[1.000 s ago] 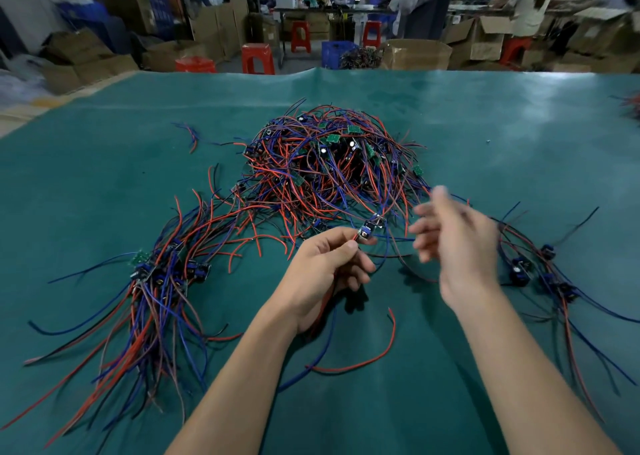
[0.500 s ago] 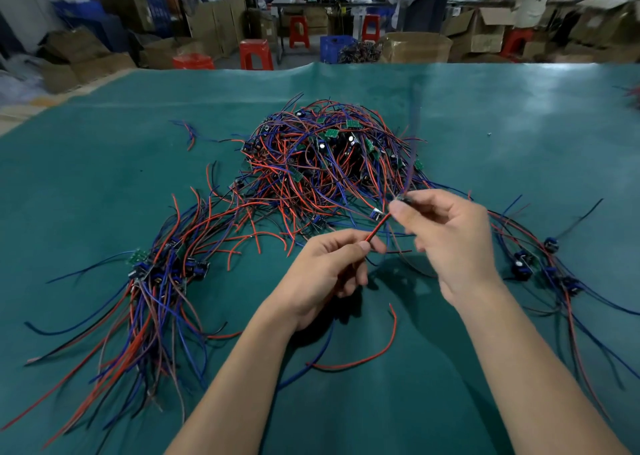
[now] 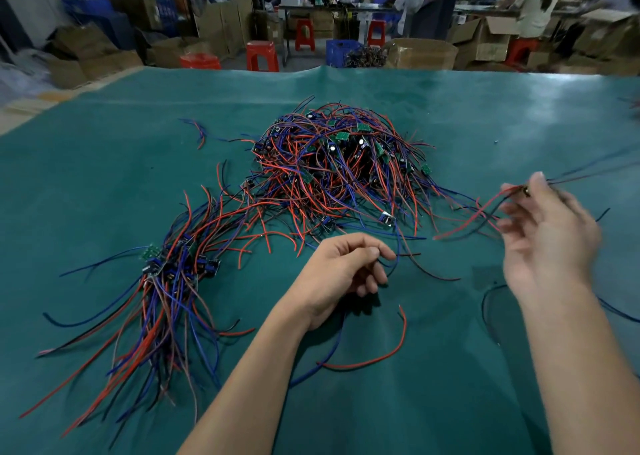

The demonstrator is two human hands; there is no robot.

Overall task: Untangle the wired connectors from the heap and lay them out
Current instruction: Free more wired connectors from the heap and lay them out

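Red-and-blue heap (image 3: pixel 341 174) sits mid-table; right hand (image 3: pixel 547 243), blurred, pinches a wired connector (image 3: pixel 523 190) right of the heap, wires trailing heapward; left hand (image 3: pixel 341 267) nearer the heap, loosely curled, pinching a thin wire.

beyond the green table mat (image 3: pixel 138 163): red stools (image 3: pixel 262 56), cardboard boxes (image 3: pixel 420 53), a blue crate (image 3: pixel 343 50), seated workers (image 3: pixel 538 2)

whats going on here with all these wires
A person is sorting wired connectors on a green table. The right hand pinches one connector and holds it, wires trailing, off to the right of the tangled heap. The left hand sits near the heap's front edge, fingers curled around a thin wire. A laid-out bunch lies to the left.
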